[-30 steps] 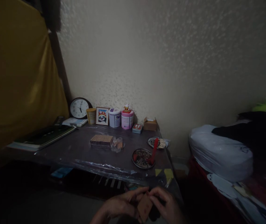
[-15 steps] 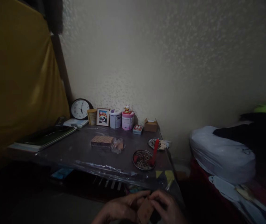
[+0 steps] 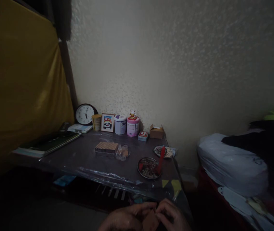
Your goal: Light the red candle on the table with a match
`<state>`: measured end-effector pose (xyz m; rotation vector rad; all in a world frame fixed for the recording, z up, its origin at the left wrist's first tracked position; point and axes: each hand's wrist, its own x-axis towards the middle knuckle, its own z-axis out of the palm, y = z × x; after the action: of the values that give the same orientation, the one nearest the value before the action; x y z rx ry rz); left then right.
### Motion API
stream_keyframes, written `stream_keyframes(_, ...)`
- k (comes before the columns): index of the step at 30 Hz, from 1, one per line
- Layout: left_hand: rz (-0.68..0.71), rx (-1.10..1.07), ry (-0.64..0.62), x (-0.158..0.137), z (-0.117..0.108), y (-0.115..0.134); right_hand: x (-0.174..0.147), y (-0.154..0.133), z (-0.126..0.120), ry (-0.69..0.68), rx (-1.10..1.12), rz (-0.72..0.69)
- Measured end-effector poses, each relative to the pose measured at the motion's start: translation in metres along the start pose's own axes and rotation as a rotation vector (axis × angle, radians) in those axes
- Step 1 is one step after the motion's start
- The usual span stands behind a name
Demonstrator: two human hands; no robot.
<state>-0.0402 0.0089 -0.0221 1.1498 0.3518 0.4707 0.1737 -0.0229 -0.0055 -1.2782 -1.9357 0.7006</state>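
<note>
My left hand (image 3: 124, 218) and my right hand (image 3: 172, 215) meet at the bottom edge of the view, in front of the dark table (image 3: 84, 160). Between their fingertips they pinch a small brown cardboard piece (image 3: 150, 222), partly cut off by the frame. On the table beyond lie a round patterned plate (image 3: 148, 167) with a red-handled tool (image 3: 161, 158) resting in it, a second small plate (image 3: 159, 150) with wooden sticks, a flat stack of brown pieces (image 3: 106, 147) and a crumpled clear bag (image 3: 123, 151).
Along the wall stand a clock (image 3: 85, 114), a yellow cup (image 3: 96, 122), a small framed picture (image 3: 107, 122), two tins (image 3: 126, 125) and a small open carton (image 3: 156, 131). Books (image 3: 47, 141) lie at the left. A bed with a white bundle (image 3: 230, 162) is to the right.
The view has tilted up and shifted right, so my hands sit lower in frame. Both hands have closed in around the cardboard piece, which shows less.
</note>
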Motion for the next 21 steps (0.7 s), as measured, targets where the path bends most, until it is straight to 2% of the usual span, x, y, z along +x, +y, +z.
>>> stream_keyframes(10, -0.002, 0.036, -0.033, -0.003, 0.015, 0.023, -0.002, 0.002, -0.001, -0.03, -0.033, 0.052)
stream_keyframes(15, -0.052, 0.003, 0.028, -0.008, 0.019, 0.023, -0.003, -0.002, -0.003, -0.054, -0.017, 0.092)
stream_keyframes(21, 0.018, -0.047, 0.021, -0.013, 0.027, 0.028, -0.006, -0.003, -0.003, -0.034, -0.038, 0.103)
